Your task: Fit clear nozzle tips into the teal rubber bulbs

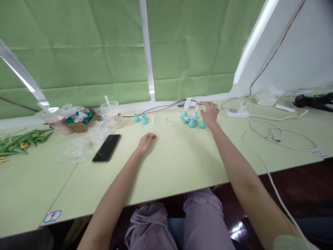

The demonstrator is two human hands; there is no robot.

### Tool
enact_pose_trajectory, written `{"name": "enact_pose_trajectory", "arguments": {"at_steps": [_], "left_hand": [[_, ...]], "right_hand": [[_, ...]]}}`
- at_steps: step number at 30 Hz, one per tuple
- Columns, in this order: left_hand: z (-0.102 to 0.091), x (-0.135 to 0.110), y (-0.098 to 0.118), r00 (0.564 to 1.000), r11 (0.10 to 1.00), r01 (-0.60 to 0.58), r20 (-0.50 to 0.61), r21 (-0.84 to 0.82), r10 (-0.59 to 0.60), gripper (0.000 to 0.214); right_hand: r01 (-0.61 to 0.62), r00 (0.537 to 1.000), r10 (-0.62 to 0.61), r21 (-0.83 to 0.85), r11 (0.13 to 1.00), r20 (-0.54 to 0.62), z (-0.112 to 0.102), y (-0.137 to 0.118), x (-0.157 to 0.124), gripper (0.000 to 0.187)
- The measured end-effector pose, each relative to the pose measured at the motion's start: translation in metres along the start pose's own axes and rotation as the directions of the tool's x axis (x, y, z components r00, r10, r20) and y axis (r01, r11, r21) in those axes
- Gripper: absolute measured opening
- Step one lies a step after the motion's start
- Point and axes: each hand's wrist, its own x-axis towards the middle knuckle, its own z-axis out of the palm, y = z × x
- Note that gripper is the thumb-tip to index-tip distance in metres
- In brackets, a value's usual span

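My left hand [147, 142] rests on the table with its fingers curled together; whatever may be inside them is hidden. My right hand [210, 113] reaches over the back of the table, thumb and index finger apart. Close to its fingertips stands a white pointed piece [196, 108] among several small turquoise vase-shaped pieces [191, 123]. One turquoise piece [202, 124] sits just below that hand. More turquoise pieces [144, 119] stand upright farther left, beside a small white piece [153, 120]. Tiny clear or white bits [170, 124] lie between the two groups.
A black phone [107, 148], crumpled plastic bags [80, 147], a drink cup [113, 115] with a straw and a cardboard box [81, 126] are at left. Green artificial stems [23, 141] lie beyond. White cables [283, 139] and a power strip [237, 113] spread at right.
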Motion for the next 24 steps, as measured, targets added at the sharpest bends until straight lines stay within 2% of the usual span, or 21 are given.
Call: {"name": "enact_pose_trajectory", "arguments": {"at_steps": [2,4,6,8,10,12,15,18,21,24], "left_hand": [[0.000,0.000,0.001,1.000,1.000,0.003,0.001,0.011,-0.003,0.051],[0.000,0.001,0.002,1.000,0.999,0.014,0.000,0.029,-0.014,0.050],[0.000,0.001,0.002,1.000,0.999,0.026,-0.002,0.028,-0.026,0.049],[0.000,0.001,0.001,0.999,0.999,0.033,-0.001,0.010,-0.033,0.048],[0.000,0.002,-0.001,0.999,0.999,0.034,0.003,-0.005,-0.034,0.047],[0.000,0.002,-0.002,0.999,0.999,0.035,0.007,0.002,-0.035,0.045],[0.000,0.001,-0.001,1.000,0.998,0.019,-0.001,0.055,-0.019,0.042],[0.001,0.000,0.004,0.992,0.973,-0.083,-0.070,0.216,0.101,0.035],[0.007,0.007,0.015,0.959,0.880,-0.167,-0.133,0.446,0.249,0.026],[0.017,0.026,0.034,0.949,0.745,-0.213,-0.049,0.632,0.312,0.024]], "right_hand": [[0.203,0.965,-0.189,-0.062,0.977,0.180,0.000,0.002,0.018,0.030],[0.378,0.877,-0.313,-0.121,0.918,0.366,0.002,-0.001,0.031,0.025],[0.489,0.794,-0.364,-0.155,0.859,0.488,0.006,-0.007,0.040,0.029],[0.522,0.747,-0.376,-0.134,0.842,0.548,0.009,-0.010,0.046,0.044],[0.501,0.725,-0.371,-0.075,0.862,0.581,0.008,-0.009,0.052,0.057],[0.466,0.722,-0.354,-0.039,0.884,0.595,0.006,-0.003,0.057,0.060],[0.446,0.721,-0.319,-0.059,0.893,0.615,0.006,0.009,0.062,0.046],[0.460,0.685,-0.292,-0.085,0.884,0.668,0.009,0.013,0.062,0.038],[0.491,0.677,-0.311,-0.095,0.866,0.667,0.011,0.009,0.063,0.035],[0.559,0.668,-0.371,-0.107,0.822,0.645,0.010,0.003,0.068,0.032]]}}
